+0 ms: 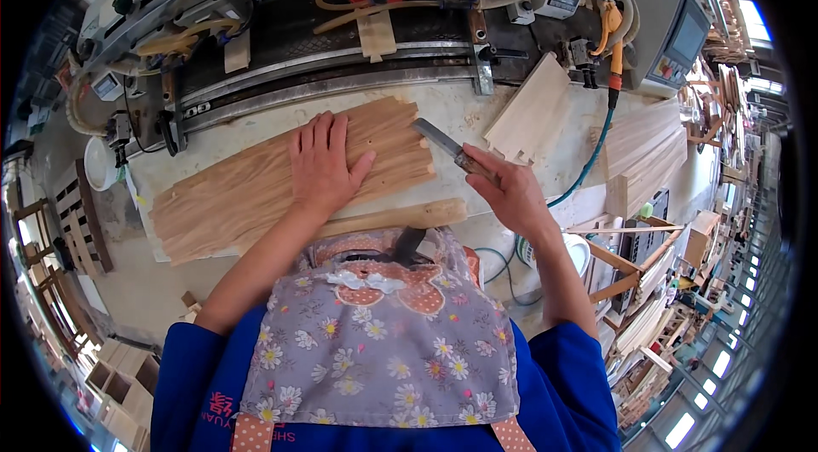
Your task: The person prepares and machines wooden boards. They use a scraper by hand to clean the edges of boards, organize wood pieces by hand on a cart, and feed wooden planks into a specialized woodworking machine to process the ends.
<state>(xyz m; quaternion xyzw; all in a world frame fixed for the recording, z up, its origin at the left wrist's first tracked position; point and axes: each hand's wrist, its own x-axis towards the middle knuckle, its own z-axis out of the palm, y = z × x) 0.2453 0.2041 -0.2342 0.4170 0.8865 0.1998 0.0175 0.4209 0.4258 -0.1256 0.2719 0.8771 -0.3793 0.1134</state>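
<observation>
My left hand (326,164) lies flat with fingers spread on a brown wooden board (230,175), which rests slantwise on the pale worktop. The board's right end has small notches. My right hand (511,196) is closed round the worn handle of a flat-bladed tool (443,142); whether it is a knife or a chisel I cannot tell. Its grey blade points up and left, with the tip beside the board's notched end; contact is unclear. Between the board and my flowered apron (383,341) lies a long wooden piece (426,213).
Behind the board stands a machine with a metal rail (324,77), hoses and clamps. A lighter notched board (532,111) lies right of the blade. Farther right are more boards (648,145), a teal hose (592,162) and a control panel (684,39). A white bucket (100,164) stands left.
</observation>
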